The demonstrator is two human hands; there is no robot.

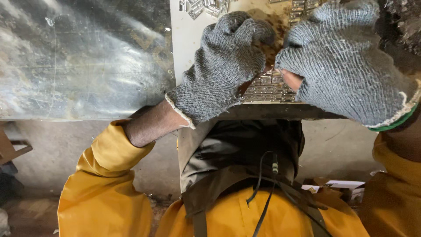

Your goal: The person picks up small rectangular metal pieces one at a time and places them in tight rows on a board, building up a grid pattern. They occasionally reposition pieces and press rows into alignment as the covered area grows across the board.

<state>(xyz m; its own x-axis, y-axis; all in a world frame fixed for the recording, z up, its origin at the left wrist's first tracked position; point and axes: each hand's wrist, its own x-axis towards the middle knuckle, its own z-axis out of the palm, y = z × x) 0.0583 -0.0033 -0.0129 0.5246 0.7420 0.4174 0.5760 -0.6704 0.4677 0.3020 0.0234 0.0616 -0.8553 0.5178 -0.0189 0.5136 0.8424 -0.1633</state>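
Note:
Both my hands wear grey knitted gloves and yellow sleeves. My left hand [223, 66] is curled into a fist over the near edge of a pale board [186, 39]. My right hand [346, 61] is curled beside it, a bare fingertip poking through a hole in the glove. Between and under the two hands lies a tight row of small silvery metal pieces [267, 87] on the board. Whether either hand pinches a piece is hidden by the gloves. More loose silvery metal pieces [201, 6] lie at the board's far edge.
A scratched grey metal sheet [83, 57] covers the bench to the left. A dark apron [245, 149] and black cable [265, 184] hang below me. The concrete floor [57, 149] shows under the bench, with cardboard scraps [337, 186] at the right.

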